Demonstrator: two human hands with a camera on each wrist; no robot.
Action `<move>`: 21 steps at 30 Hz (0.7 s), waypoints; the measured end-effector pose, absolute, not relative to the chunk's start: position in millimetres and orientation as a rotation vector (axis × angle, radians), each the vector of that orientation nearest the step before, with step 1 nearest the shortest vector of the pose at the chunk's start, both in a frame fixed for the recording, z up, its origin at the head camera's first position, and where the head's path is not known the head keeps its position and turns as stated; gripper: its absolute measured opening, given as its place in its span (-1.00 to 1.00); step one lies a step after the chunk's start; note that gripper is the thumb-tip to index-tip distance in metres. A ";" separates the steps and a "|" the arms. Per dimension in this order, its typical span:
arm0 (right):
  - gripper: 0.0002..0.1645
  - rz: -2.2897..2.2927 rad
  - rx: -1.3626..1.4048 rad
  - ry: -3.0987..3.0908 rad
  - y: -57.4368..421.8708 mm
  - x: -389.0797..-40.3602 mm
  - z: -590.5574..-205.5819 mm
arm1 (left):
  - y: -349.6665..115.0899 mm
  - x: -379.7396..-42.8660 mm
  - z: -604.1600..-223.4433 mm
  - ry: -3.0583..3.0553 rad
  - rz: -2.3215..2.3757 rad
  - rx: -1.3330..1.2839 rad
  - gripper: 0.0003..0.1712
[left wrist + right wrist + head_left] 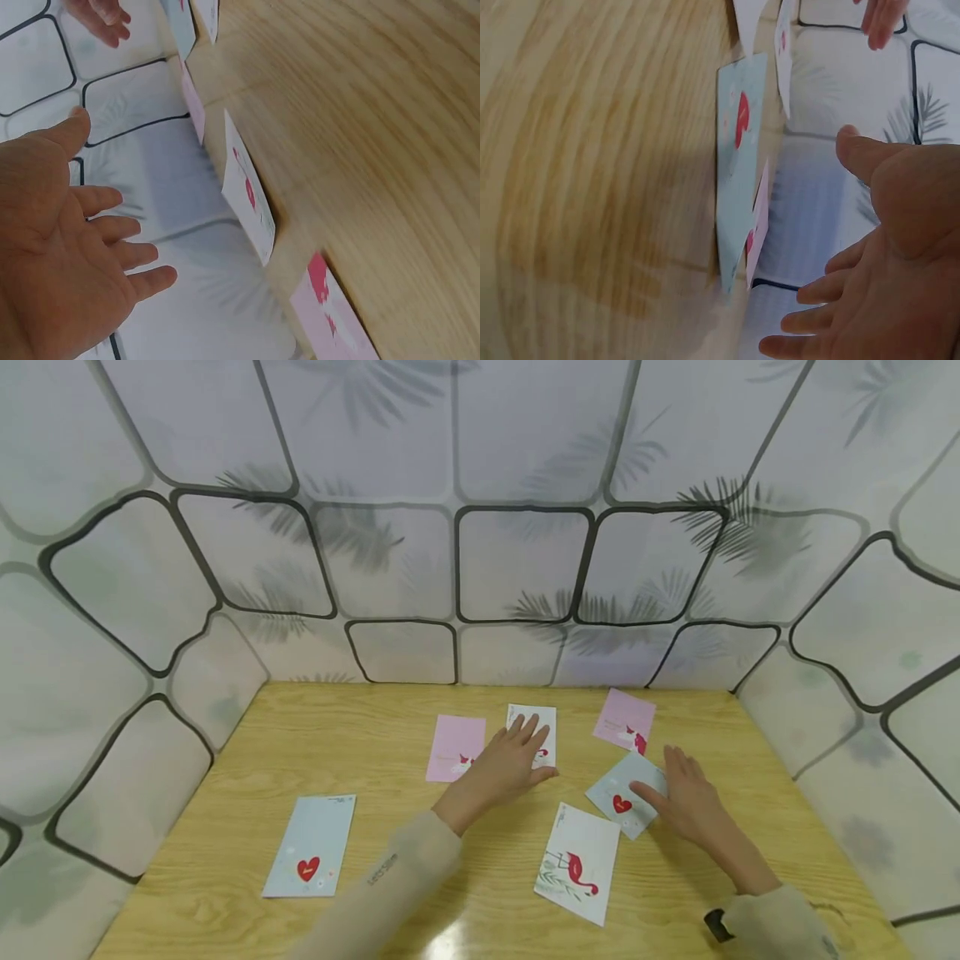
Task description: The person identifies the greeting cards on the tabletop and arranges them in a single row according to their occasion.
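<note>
With fingers spread, my left hand (504,768) is over the white flamingo card (542,717) at the back, partly hiding it in the head view. In the left wrist view a gap shows between that hand (75,232) and the white card (247,191). A pink card (456,745) lies just left of it. My right hand (686,797) hovers beside a light blue heart card (615,785), its thumb over the card's edge. The right wrist view has this hand (900,240) apart from the blue card (739,165), holding nothing.
A second pink card (626,717) touches or nearly touches the blue card's top corner. Nearer the front lies another white flamingo card (579,864). Far left is another blue heart card (311,839). Patterned cloth walls (397,560) enclose the wooden table (420,877) at back and sides.
</note>
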State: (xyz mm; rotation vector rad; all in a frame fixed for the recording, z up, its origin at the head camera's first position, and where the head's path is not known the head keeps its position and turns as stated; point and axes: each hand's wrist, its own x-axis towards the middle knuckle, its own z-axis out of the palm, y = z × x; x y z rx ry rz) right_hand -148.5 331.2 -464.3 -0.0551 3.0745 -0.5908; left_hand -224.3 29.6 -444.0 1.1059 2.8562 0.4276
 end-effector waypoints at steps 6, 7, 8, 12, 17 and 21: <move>0.31 -0.448 0.060 3.010 342.8 -150.1 -465.5 | 65.4 -234.9 -452.9 2.878 0.374 1.095 -0.14; 0.31 -0.430 0.073 3.003 344.0 -150.5 -465.2 | 71.7 -236.2 -454.2 2.875 0.360 1.096 -0.14; 0.31 -0.407 0.084 2.997 345.0 -150.9 -465.0 | 78.0 -237.1 -455.5 2.876 0.341 1.098 -0.14; 0.29 -0.344 0.128 2.984 347.6 -153.0 -464.1 | 103.5 -240.1 -460.7 2.885 0.275 1.090 -0.15; 0.29 -0.309 0.164 2.976 344.4 -156.3 -462.8 | 128.5 -239.9 -468.3 2.858 0.244 1.043 -0.15; 0.31 -0.276 0.187 2.958 341.0 -157.5 -460.4 | 140.8 -237.8 -472.5 2.844 0.200 1.026 -0.16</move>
